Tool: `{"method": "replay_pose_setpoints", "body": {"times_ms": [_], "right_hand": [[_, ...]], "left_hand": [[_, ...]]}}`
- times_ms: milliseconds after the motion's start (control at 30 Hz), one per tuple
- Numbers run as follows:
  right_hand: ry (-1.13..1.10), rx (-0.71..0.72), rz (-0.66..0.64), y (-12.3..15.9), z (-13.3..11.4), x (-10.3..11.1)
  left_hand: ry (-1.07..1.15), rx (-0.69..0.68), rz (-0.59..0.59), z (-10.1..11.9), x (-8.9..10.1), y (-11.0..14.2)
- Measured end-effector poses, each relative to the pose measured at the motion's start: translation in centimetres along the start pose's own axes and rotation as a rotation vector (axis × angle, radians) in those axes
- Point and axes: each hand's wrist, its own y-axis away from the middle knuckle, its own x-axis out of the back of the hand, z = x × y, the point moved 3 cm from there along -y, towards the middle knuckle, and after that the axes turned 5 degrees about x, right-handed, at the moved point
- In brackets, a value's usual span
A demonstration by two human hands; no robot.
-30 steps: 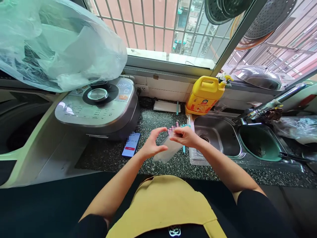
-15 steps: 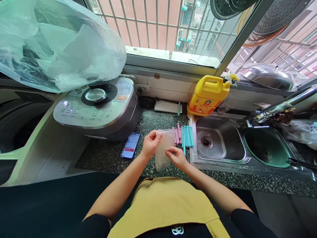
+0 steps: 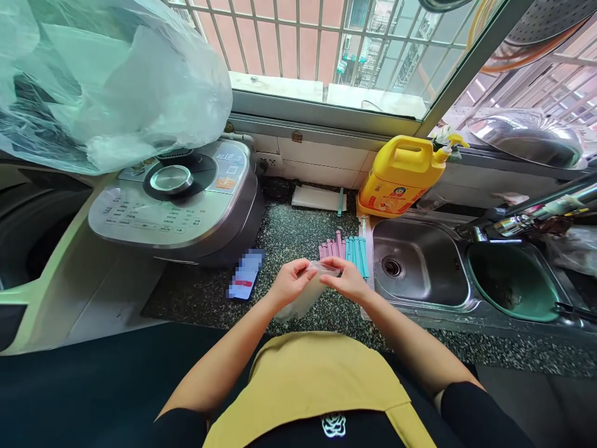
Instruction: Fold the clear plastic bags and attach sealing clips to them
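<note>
A translucent plastic bag (image 3: 298,303) hangs between my hands above the speckled counter. My left hand (image 3: 291,282) pinches its upper left edge between thumb and fingers. At its upper right edge, my right hand (image 3: 346,279) grips the plastic the same way. Just beyond my right hand lie pink bag clips (image 3: 333,246) in a row, with teal bag clips (image 3: 357,252) beside them; my fingers cover the near ends of some. Another teal clip (image 3: 340,202) rests apart, against a white flat packet (image 3: 313,198) near the wall.
A phone (image 3: 247,274) lies left of my hands, in front of a rice cooker (image 3: 172,205). At right are a yellow jug (image 3: 396,180), a steel sink (image 3: 420,264) and a green basin (image 3: 513,280). A large plastic-wrapped bundle (image 3: 140,81) overhangs the cooker.
My right hand has moved up to the bag's top edge, level with my left hand. The bag has tilted, its lower end swinging left. The camera view has shifted slightly.
</note>
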Motion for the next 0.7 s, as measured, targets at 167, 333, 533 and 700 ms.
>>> {"method": "replay_pose_setpoints", "body": {"times_ms": [167, 333, 533, 700], "right_hand": [[-0.222, -0.144, 0.059, -0.1, 0.3, -0.4], [-0.292, -0.246, 0.120, 1.2, 1.9, -1.1], [0.101, -0.305, -0.031, 0.1, 4.3, -0.6], [0.614, -0.459, 0.105, -3.6, 7.4, 4.3]], "left_hand": [[0.024, -0.003, -0.039, -1.0, 0.0, 0.7], [-0.099, -0.139, -0.215, -1.9, 0.3, 2.1], [-0.248, -0.018, -0.320, -2.1, 0.1, 2.2], [-0.275, -0.006, -0.183, -3.1, 1.0, 1.8]]}}
